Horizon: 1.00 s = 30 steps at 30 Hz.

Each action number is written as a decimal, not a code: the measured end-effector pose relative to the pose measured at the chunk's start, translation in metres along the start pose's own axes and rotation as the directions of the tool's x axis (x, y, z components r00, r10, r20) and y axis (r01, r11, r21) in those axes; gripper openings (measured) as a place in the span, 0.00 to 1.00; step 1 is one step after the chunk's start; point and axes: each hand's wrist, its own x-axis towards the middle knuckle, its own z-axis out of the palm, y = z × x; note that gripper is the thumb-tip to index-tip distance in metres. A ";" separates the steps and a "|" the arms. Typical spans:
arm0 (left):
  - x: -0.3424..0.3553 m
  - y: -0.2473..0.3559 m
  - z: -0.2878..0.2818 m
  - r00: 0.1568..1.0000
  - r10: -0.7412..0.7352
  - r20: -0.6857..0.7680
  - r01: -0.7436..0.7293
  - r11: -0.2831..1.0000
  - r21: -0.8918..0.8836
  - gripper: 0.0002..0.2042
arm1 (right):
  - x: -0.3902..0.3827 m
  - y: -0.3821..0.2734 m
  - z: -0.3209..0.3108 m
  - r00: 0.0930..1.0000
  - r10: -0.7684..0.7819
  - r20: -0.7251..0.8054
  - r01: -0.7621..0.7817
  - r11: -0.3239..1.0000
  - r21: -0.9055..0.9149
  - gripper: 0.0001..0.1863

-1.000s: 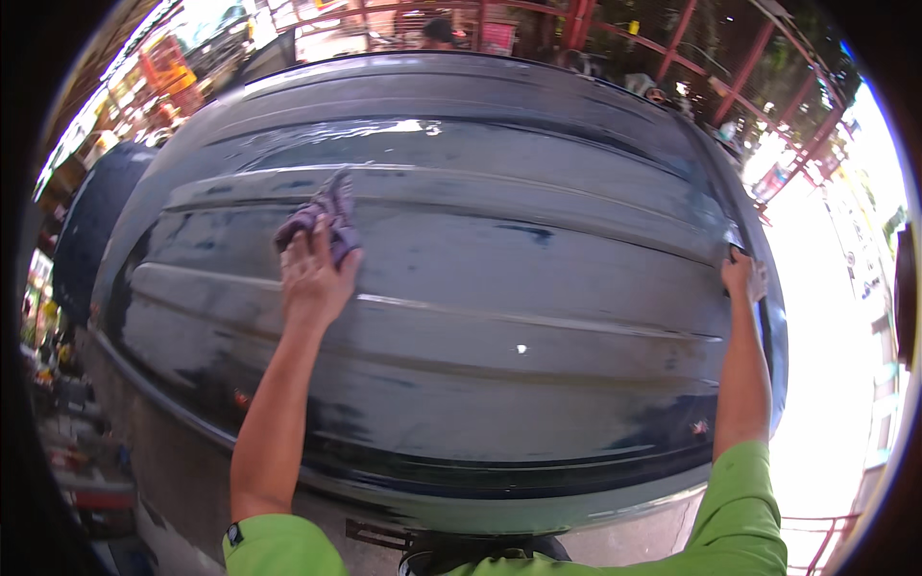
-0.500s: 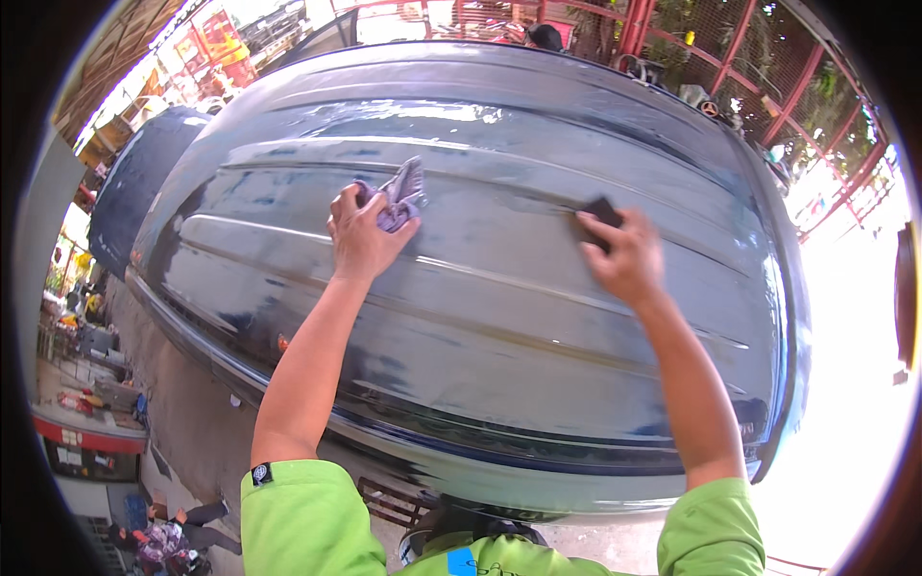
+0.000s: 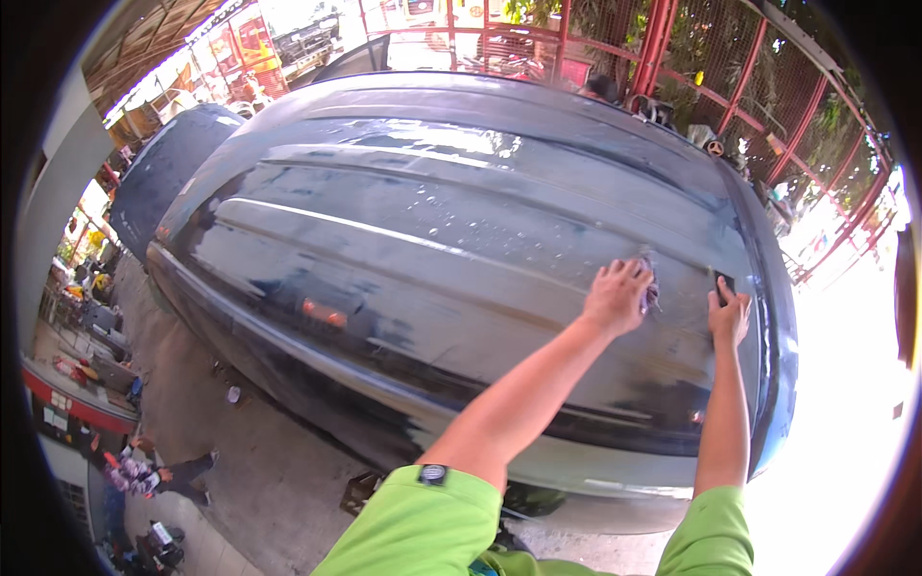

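Purple-grey and crumpled, a wad of cloth (image 3: 650,280) bunched under the left hand (image 3: 615,296), toward the right end of a vehicle roof (image 3: 384,278). Fingers curled over the cloth, much of it hidden beneath them, only a rumpled edge showing past the fingertips. Near it, close to the roof's right edge, a small black block (image 3: 725,284), straight-edged and plain, gripped in the right hand (image 3: 728,319), with a finger laid along it; thumb's exact hold impossible to tell.

Dull slate grey across most of the roof, with darker bluish patches, long raised ribs running lengthwise and a scatter of clear drops (image 3: 433,230) near the middle. White, glossy reflections toward the far side. Past the left end, a dark blue panel (image 3: 171,173). Beyond the far side, a red metal frame (image 3: 658,43) with mesh and green leaves (image 3: 836,134). Down at the left, grey concrete floor (image 3: 221,442) and a person (image 3: 144,473) in a patterned top and dark trousers. At the right, ground washed out by glare.
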 end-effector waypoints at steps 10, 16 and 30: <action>-0.232 -0.148 -0.300 0.973 -0.210 -0.094 0.217 0.973 0.077 0.15 | -0.104 -0.243 -0.014 0.971 -0.177 -0.159 0.153 0.977 -0.151 0.22; -0.242 -0.143 -0.287 0.939 -0.272 -0.211 0.305 0.941 0.144 0.16 | -0.204 -0.522 0.010 0.755 -0.637 0.157 0.596 0.766 0.241 0.20; -0.277 -0.156 -0.297 0.940 -0.263 -0.217 0.283 0.956 0.071 0.16 | -0.087 -0.242 -0.040 0.943 -0.207 0.260 0.289 0.899 -0.330 0.26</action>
